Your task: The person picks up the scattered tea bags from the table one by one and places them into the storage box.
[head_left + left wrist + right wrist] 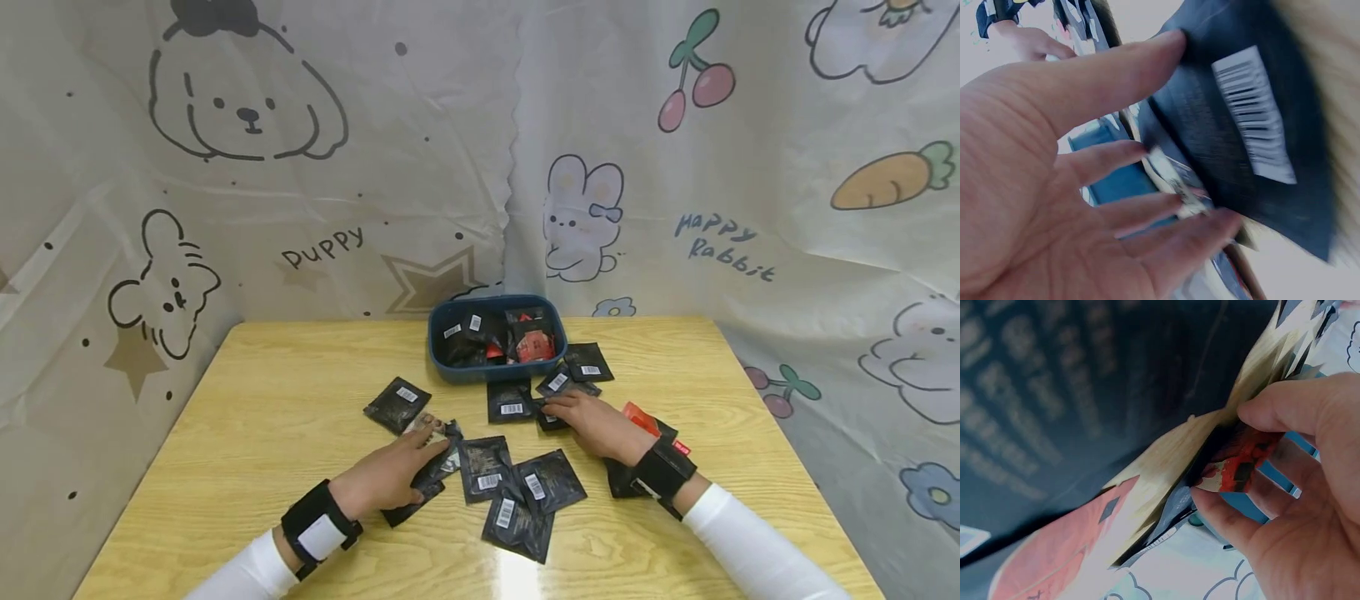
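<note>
On the wooden table (247, 400), the left hand (386, 479) lay flat on barcoded black sachets (431, 467); at two o'clock, the right hand (596, 425) pinched a sachet (551, 418) before "Puppy" (325, 247) writing.

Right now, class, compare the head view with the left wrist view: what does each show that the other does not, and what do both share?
Only the head view shows the whole wooden table, the packets spread over it, the right hand touching a packet, and the cartoon backdrop.
Only the left wrist view shows the left hand's palm side, fingers nearly straight, and a barcode label close up.
Both show the left hand on black packets and the blue tub.
</note>
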A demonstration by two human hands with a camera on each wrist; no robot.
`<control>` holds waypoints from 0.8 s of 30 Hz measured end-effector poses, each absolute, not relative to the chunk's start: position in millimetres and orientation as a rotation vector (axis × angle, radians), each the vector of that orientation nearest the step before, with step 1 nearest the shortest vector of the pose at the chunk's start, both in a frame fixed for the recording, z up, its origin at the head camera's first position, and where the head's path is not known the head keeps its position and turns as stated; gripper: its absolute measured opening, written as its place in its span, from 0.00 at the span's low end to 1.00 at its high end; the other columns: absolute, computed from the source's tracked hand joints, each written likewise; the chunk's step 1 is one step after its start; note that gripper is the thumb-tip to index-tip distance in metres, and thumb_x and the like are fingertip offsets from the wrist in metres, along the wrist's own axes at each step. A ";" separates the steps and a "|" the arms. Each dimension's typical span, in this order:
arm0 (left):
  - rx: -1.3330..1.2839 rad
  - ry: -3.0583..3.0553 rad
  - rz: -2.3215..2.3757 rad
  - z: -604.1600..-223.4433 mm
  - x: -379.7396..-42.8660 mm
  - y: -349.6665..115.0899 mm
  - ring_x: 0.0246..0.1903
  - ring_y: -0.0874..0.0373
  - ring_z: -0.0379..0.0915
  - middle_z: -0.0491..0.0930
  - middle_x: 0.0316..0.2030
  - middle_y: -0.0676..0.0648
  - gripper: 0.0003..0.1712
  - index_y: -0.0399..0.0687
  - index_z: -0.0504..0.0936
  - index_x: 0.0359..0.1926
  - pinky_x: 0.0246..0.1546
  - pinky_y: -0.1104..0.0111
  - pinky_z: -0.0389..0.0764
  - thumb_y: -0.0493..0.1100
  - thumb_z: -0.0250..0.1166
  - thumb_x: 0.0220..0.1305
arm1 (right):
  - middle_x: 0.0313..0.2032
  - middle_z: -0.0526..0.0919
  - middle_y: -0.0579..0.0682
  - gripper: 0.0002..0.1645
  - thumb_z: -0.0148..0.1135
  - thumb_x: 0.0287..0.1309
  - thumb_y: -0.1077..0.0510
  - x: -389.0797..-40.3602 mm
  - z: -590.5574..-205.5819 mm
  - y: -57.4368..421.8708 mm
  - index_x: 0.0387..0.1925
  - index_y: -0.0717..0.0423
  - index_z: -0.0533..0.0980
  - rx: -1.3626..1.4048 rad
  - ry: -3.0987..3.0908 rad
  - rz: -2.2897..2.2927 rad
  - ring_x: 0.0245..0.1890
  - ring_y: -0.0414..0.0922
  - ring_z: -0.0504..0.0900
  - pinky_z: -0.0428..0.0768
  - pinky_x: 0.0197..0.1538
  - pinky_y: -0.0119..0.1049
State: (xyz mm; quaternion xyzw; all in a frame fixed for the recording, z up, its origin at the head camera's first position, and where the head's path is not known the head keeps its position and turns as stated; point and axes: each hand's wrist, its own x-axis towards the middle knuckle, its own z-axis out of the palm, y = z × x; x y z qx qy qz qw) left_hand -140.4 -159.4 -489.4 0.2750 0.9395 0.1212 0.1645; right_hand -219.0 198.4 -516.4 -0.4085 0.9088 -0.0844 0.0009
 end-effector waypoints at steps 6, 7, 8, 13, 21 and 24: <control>0.971 2.692 0.311 -495.2 -160.3 -142.6 0.70 0.38 0.56 0.54 0.74 0.35 0.42 0.45 0.67 0.73 0.61 0.51 0.73 0.43 0.74 0.60 | 0.55 0.82 0.55 0.21 0.60 0.65 0.70 -221.1 -518.5 199.9 0.58 0.59 0.79 -1.318 2.880 -0.276 0.57 0.53 0.79 0.77 0.59 0.48; 0.980 2.694 0.313 -496.0 -162.8 -140.9 0.70 0.37 0.56 0.55 0.74 0.35 0.42 0.44 0.67 0.73 0.61 0.51 0.72 0.43 0.74 0.60 | 0.54 0.82 0.55 0.20 0.60 0.65 0.69 -221.5 -518.4 200.3 0.58 0.59 0.79 -1.322 2.888 -0.288 0.55 0.52 0.80 0.78 0.57 0.47; 0.984 2.697 0.319 -496.6 -165.1 -139.4 0.70 0.37 0.57 0.55 0.74 0.34 0.42 0.44 0.67 0.72 0.61 0.51 0.72 0.42 0.74 0.60 | 0.53 0.83 0.54 0.20 0.60 0.66 0.69 -221.9 -518.3 200.8 0.58 0.59 0.79 -1.324 2.895 -0.299 0.54 0.51 0.81 0.79 0.56 0.46; 0.918 2.687 0.367 -499.1 -172.3 -136.4 0.70 0.37 0.56 0.54 0.74 0.33 0.42 0.45 0.67 0.73 0.61 0.51 0.72 0.42 0.74 0.60 | 0.52 0.84 0.54 0.22 0.60 0.65 0.70 -218.8 -506.5 201.6 0.59 0.57 0.79 -1.316 2.915 -0.330 0.51 0.49 0.83 0.83 0.51 0.43; 1.035 2.777 0.480 -501.9 -176.0 -137.9 0.65 0.37 0.61 0.54 0.72 0.34 0.53 0.47 0.61 0.76 0.45 0.60 0.82 0.34 0.78 0.52 | 0.53 0.84 0.51 0.25 0.61 0.64 0.70 -207.5 -464.6 196.6 0.62 0.56 0.77 -1.374 2.904 -0.395 0.50 0.47 0.84 0.83 0.50 0.41; 1.060 2.828 0.535 -503.3 -174.4 -139.1 0.63 0.38 0.62 0.50 0.72 0.33 0.57 0.49 0.58 0.77 0.31 0.69 0.80 0.30 0.78 0.49 | 0.53 0.84 0.49 0.24 0.60 0.65 0.69 -209.4 -453.8 195.1 0.62 0.55 0.77 -1.388 2.920 -0.434 0.48 0.45 0.84 0.83 0.48 0.39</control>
